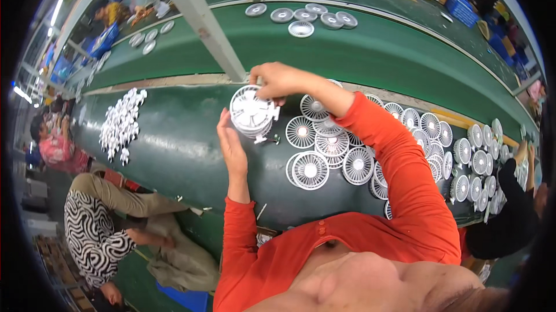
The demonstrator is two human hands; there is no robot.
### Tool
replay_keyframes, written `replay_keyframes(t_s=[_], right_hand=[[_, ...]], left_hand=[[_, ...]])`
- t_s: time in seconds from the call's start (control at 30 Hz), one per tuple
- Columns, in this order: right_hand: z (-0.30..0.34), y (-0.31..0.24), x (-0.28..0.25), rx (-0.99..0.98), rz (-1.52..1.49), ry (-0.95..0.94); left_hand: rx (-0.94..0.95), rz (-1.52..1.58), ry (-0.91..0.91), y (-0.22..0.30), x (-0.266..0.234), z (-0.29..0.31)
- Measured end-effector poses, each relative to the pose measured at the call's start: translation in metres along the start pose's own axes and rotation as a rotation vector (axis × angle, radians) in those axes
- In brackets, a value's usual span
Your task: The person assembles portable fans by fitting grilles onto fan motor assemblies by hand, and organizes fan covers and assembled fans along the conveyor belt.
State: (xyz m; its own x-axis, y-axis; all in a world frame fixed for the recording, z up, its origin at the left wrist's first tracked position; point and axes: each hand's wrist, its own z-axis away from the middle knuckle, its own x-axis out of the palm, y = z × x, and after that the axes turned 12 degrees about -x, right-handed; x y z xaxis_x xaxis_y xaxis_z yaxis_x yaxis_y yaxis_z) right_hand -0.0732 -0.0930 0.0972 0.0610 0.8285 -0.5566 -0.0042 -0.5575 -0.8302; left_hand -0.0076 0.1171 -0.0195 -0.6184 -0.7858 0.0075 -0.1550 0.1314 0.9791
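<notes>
Head view. White fan assembly (252, 116) is sitting on the worktop (194, 129), near its far edge and left of the grilles. Right hand (279, 82) is reaching over from above, fingers bending onto the assembly's upper edge; cannot tell whether they are pinching it. Left hand (233, 149) is standing beside the near-left rim, fingers extending nearly straight, not closing on anything; contact at the tips is unclear.

Risk: assembly could be tipping or sliding if the right hand is pressing off-centre while the left is only flanking it. Thin spokes could be bending under an uneven push. Small dark piece (276, 139) is lying close by on the right and could be getting swept away by a turning rim.

Around: loose grilles (310, 171) are overlapping under and beside the right arm, so a dropping elbow could be knocking them. Grey post (215, 37) is rising just beyond the assembly, limiting reach forward. Small white parts (120, 124) are lying heaped well to the left. Round covers (301, 29) are resting on the green belt (347, 57) beyond.
</notes>
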Motion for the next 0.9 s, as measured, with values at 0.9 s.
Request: replay_keyframes(t_s=[0.9], right_hand=[[0.029,0.236,-0.200,0.149,0.823,0.459]], left_hand=[[0.178,-0.286,0.262,0.020,0.023,0.024]])
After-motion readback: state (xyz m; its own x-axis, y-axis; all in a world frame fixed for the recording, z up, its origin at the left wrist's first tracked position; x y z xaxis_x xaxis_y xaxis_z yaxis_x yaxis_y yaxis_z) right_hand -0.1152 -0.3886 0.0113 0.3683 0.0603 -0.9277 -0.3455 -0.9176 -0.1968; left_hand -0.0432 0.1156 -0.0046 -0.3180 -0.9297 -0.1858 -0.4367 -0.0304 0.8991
